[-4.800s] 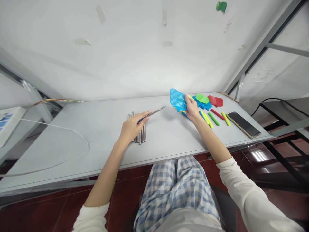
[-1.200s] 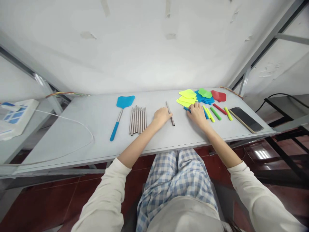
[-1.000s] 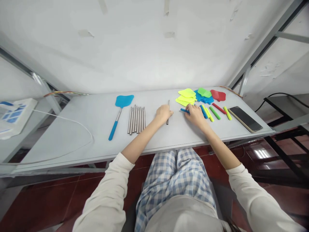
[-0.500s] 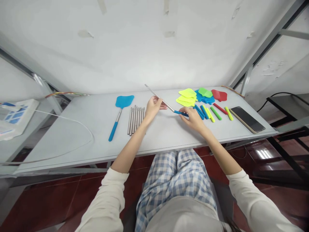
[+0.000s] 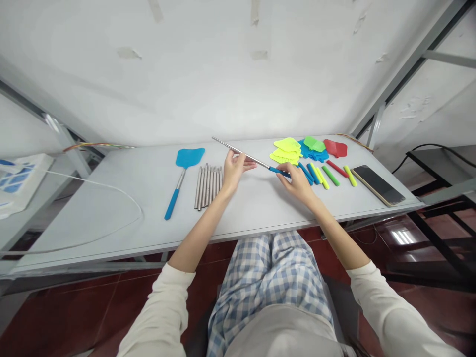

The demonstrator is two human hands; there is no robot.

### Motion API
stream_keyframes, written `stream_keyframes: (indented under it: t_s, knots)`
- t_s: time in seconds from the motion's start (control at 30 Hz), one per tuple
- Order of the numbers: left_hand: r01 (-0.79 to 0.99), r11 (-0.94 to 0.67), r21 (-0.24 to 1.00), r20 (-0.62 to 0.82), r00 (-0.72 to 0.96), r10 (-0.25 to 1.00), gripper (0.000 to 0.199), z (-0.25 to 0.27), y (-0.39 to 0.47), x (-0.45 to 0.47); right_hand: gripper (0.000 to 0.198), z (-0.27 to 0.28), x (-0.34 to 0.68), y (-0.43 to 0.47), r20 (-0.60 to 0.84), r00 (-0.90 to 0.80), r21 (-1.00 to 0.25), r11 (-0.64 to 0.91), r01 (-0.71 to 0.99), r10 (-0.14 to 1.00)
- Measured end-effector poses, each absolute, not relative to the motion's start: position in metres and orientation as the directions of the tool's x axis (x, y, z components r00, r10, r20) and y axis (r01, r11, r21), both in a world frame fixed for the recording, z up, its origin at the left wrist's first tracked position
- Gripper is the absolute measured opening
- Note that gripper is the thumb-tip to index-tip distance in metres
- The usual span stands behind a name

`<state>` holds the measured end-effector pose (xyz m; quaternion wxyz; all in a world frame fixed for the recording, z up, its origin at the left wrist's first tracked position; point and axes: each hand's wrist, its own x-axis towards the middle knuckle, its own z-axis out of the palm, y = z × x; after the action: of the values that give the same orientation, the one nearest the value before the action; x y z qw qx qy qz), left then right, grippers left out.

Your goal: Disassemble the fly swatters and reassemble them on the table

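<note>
Between my hands a metal telescopic rod [image 5: 258,161] slants down to the right, its lower end inside a blue handle sleeve [image 5: 278,172]. My left hand [image 5: 235,170] is closed on the rod near its middle, thumb on top. The fingers of my right hand [image 5: 296,181] pinch the blue sleeve. Left of my left hand lies a row of several metal rods [image 5: 208,187], partly covered by my forearm. Beyond them rests an assembled blue fly swatter [image 5: 180,178]. Just right of my right hand are several coloured handle sleeves [image 5: 330,175].
Yellow swatter heads [image 5: 287,150], blue ones [image 5: 315,153], a green one [image 5: 314,144] and a red one [image 5: 335,148] lie at the back right of the grey table [image 5: 122,193]. A phone [image 5: 378,185] lies near the right end. A white cord [image 5: 111,187] curves across the left.
The rod's free end has swung left and lower, so the rod lies flatter. My left hand has shifted slightly left; my right hand still pinches the blue sleeve.
</note>
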<state>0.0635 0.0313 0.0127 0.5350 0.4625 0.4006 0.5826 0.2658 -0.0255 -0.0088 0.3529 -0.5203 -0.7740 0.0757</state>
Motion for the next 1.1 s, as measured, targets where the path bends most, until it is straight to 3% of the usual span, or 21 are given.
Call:
stream_keyframes:
  t_s: [0.5,0.67,0.83,0.97,1.1]
  knots:
    - [-0.327,-0.092,0.940,0.104,0.020,0.994,0.021,0.017,0.019,0.057,0.024,-0.007,0.265,-0.024,0.454,-0.224,-0.485,0.450,0.750,0.863]
    - [-0.343,-0.116,0.932,0.127,0.009,0.992,0.024,0.012,0.018,0.057,0.022,-0.006,0.256,-0.024,0.501,-0.185,-0.552,0.477,0.684,0.846]
    - [-0.289,-0.079,0.954,0.130,0.159,0.979,0.029,0.010,0.008,0.063,0.023,-0.004,0.245,-0.019,0.539,-0.149,-0.636,0.516,0.573,0.829]
    - [-0.245,-0.133,0.960,0.179,0.178,0.968,0.032,0.013,0.006,0.067,0.026,-0.002,0.238,-0.016,0.575,-0.111,-0.666,0.543,0.511,0.811]
    - [-0.260,-0.146,0.954,0.204,0.209,0.957,0.031,0.019,0.007,0.068,0.029,0.006,0.243,-0.007,0.543,-0.222,-0.654,0.574,0.492,0.810]
